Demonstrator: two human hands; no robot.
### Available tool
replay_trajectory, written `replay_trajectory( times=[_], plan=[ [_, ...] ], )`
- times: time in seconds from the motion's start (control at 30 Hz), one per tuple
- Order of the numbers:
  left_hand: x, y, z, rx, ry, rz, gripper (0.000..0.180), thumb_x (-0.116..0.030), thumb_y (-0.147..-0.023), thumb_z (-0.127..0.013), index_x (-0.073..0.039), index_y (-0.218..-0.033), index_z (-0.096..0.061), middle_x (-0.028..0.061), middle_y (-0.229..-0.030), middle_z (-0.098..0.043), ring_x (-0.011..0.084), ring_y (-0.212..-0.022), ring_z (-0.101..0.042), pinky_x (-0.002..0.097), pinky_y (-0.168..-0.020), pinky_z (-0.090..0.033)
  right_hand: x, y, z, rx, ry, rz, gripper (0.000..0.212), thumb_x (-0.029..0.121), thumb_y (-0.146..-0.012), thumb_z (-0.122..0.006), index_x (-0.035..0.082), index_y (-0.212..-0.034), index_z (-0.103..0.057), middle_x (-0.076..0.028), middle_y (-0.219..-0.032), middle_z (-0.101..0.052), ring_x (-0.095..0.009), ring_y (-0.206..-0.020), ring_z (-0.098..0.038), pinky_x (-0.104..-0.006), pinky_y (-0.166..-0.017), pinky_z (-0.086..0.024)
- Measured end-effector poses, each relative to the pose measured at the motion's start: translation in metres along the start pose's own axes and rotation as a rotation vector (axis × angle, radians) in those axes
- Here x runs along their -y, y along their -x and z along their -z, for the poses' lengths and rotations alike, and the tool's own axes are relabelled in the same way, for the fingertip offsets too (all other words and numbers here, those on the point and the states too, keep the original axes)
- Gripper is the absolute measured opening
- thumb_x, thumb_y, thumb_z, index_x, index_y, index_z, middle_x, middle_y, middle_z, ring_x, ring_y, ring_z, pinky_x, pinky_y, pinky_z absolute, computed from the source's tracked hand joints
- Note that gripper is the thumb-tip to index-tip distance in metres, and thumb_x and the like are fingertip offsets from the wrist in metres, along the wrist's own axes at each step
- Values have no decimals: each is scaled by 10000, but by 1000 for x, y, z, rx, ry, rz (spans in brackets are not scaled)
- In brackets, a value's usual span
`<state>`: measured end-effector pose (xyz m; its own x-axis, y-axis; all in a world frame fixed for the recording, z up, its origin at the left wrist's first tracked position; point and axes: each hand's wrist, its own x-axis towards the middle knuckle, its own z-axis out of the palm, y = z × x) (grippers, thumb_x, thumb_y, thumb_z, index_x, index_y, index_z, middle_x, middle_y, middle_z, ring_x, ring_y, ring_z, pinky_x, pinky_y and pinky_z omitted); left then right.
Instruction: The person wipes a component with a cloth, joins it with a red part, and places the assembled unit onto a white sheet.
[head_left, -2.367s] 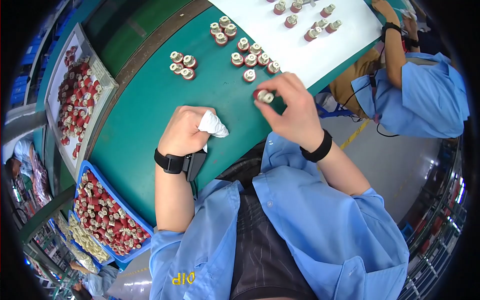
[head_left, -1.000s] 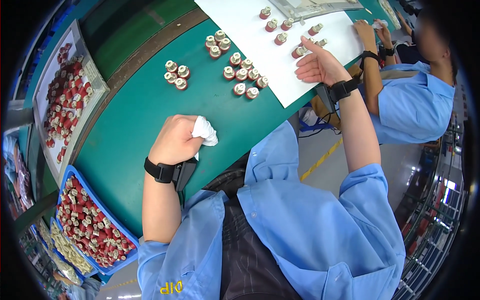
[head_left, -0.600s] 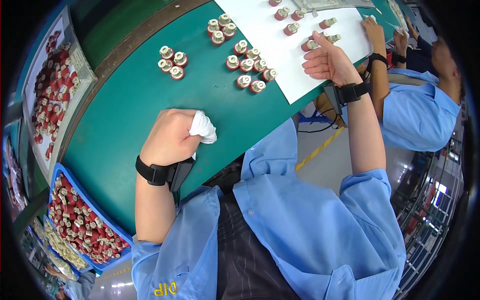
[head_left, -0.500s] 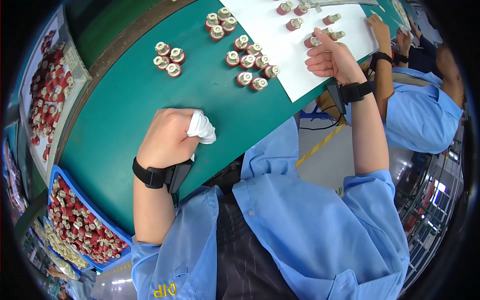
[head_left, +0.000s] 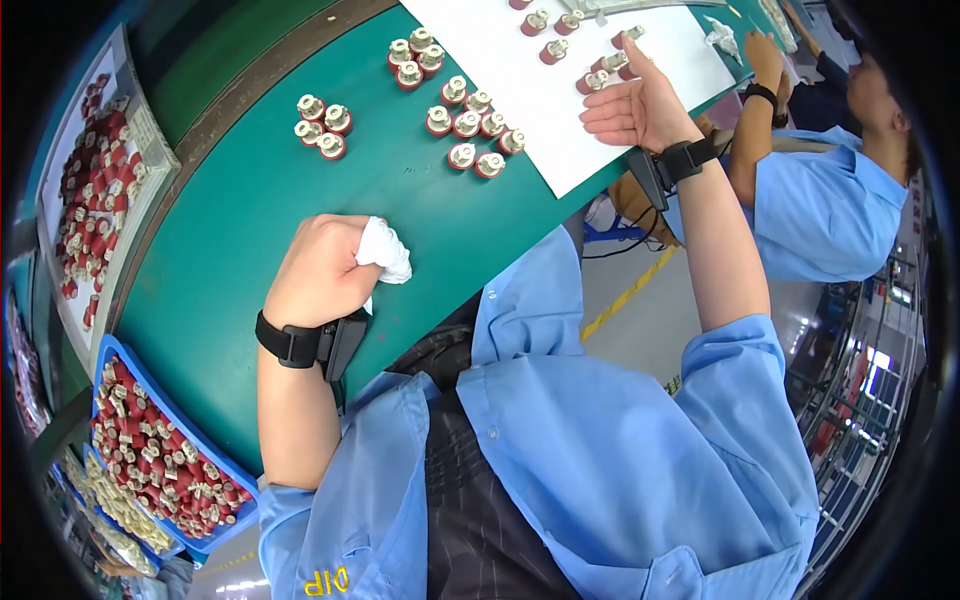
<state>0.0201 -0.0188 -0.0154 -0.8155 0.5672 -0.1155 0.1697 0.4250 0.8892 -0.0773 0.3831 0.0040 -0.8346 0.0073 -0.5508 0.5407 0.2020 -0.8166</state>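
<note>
blue bin (head_left: 215,470) (full of red parts), co-worker's blue sleeve (head_left: 830,215).

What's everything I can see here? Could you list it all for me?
Green table: one, runs across the upper left.
White sheet: one, on the table at upper right.
Small red-and-cream parts: many; a cluster of four on the green, others beside and on the sheet.
Grey tray: one, far left, holds red parts.
Blue bin: one, lower left, full of red-and-cream parts.
Co-worker in blue shirt: one, upper right.
White cloth: one, bunched in the left fist.
Left hand: closed on the cloth, black wristband.
Right hand: on the sheet by some parts, black wristband.
</note>
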Motion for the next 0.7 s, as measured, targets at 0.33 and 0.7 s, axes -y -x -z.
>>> replay_trajectory(
  times=[0.33, 0.7],
  plan=[
    [0, -1, -3, 1, -58, -18, 216, -15, -694, -568, -72, -809, -743, 124, -832, -729, 342, -764, -698, 405, -677, -550, 9, -7, -3, -55, 89, -70, 879, 760, -969, -402, -57, -935, -723, -187, -856, -767, -221, -719, -776, -293, -591, -639],
    [-1, -1, 0, -2, 3, -30, 252, 53, -715, -526, -27, -820, -741, 128, -801, -737, 288, -740, -720, 363, -680, -563, 16, 15, 4, -71, -49, -119, 967, 849, -889, -431, -79, -939, -698, -202, -855, -760, -240, -702, -769, -322, -588, -638]
  ],
)
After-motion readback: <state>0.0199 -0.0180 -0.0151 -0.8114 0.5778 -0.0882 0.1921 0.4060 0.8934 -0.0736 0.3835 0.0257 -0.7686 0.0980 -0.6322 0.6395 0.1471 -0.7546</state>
